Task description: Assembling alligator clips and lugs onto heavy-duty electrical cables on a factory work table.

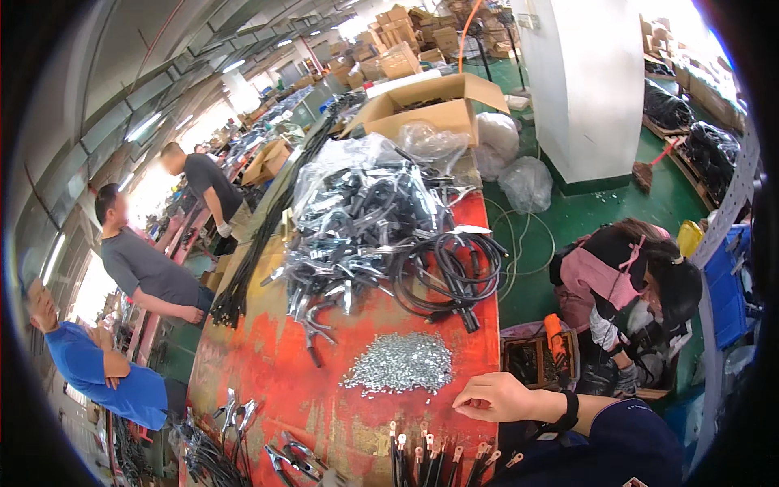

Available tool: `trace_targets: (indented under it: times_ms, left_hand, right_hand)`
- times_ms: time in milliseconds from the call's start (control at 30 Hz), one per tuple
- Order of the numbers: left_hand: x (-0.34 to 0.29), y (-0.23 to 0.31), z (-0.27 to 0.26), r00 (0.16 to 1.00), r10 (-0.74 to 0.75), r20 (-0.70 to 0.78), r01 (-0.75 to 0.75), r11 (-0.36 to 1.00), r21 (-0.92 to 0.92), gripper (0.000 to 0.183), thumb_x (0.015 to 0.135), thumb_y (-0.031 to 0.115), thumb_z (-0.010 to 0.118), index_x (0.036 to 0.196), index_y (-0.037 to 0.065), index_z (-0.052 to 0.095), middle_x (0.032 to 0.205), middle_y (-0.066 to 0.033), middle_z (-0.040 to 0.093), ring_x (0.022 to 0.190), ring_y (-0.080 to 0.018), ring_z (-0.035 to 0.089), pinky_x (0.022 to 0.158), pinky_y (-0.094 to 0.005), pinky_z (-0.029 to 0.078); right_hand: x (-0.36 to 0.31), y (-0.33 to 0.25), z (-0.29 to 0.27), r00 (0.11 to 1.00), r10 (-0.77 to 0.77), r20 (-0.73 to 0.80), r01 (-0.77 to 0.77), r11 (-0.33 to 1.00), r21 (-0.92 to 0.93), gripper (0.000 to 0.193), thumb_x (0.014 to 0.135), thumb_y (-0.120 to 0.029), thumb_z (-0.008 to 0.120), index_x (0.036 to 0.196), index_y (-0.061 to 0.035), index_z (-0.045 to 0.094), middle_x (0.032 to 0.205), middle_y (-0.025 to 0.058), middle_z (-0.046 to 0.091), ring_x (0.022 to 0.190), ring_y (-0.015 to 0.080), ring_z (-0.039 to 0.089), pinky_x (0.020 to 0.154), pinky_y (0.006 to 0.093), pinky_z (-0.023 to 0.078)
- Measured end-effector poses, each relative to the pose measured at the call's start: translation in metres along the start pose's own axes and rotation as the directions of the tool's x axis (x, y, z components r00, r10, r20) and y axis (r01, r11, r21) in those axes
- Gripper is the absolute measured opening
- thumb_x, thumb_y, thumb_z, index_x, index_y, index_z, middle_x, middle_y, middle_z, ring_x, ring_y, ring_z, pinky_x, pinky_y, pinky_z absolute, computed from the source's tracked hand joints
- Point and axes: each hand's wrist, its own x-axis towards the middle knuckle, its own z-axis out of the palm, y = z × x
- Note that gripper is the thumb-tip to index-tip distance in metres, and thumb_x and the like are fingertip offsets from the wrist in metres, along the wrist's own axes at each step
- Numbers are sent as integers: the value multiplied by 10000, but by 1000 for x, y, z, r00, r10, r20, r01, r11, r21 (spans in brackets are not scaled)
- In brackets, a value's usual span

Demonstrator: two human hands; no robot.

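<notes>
Standing next to this workbench, going left to right. Far left, three people hang around the aisle: one in a blue shirt (101,369), one in grey (146,268), one in a dark tee (209,183) bent over the next bench. None of them touch this table.

The red worktable (268,365) is loaded. At its near left corner there's a tangle of black wires with metal clips (223,430). Up the middle sits a big heap of metal clamps with black cables (365,227), partly under clear plastic bags, with an open cardboard box (430,101) behind it. Nearer is a mound of small silvery metal fasteners (402,363), tiny and loose, so they look light but slippery and easy to scatter; pinching a few off the edge seems easier than scooping.

Along the near edge lies a row of black wires with crimped terminals (438,454), ends pointing up the table. They look floppy along the cable and stiff only at the metal tip, so I'd grab just behind the terminal.

The right hand (495,398) rests at the table's right edge, just right of the fastener mound, fingers curled loosely inward; I can't tell if they pinch anything. The left hand isn't visible.

Far right, a person in a pink apron (625,300) crouches on the green floor.
</notes>
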Motion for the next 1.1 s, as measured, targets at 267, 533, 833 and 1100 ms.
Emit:
trace_targets:
  times_ms: [267, 533, 833, 1100]
  left_hand:
    - [15, -17, 13, 982, 41, 184, -85, 967, 240, 419, 781, 326, 660, 1175, 186, 628, 1145, -191, 604, 957, -402, 587, 824, -522, 473]
    - [23, -60, 39, 987, -41, 153, -16, 935, 354, 446, 798, 368, 645, 1207, 193, 628, 1113, -160, 644, 989, -349, 608, 847, -466, 495]
    - [23, -26, 18, 955, -169, 245, 93, 952, 293, 425, 809, 328, 612, 1201, 162, 628, 1145, -159, 632, 1016, -355, 603, 868, -459, 490]
    - [23, -26, 16, 960, -157, 231, 93, 960, 265, 401, 821, 315, 600, 1184, 149, 632, 1147, -180, 623, 1021, -366, 596, 863, -462, 493]
  right_hand:
    - [-25, 8, -14, 995, 19, -103, -22, 1000, -23, 96, 823, -135, 671, 910, -137, 632, 766, 17, 575, 674, 217, 605, 620, 338, 494]
    - [-31, 7, -5, 985, -29, -171, 24, 999, -32, 109, 804, -151, 668, 861, -113, 583, 809, 43, 566, 743, 250, 597, 654, 357, 486]
    - [-38, 10, 6, 988, -36, -148, 42, 999, 35, 126, 806, -156, 652, 836, -107, 540, 788, 57, 529, 717, 275, 565, 644, 374, 462]
    - [-36, 10, 8, 991, -26, -131, 33, 998, 50, 132, 805, -159, 650, 843, -104, 536, 791, 60, 531, 728, 280, 566, 657, 382, 461]
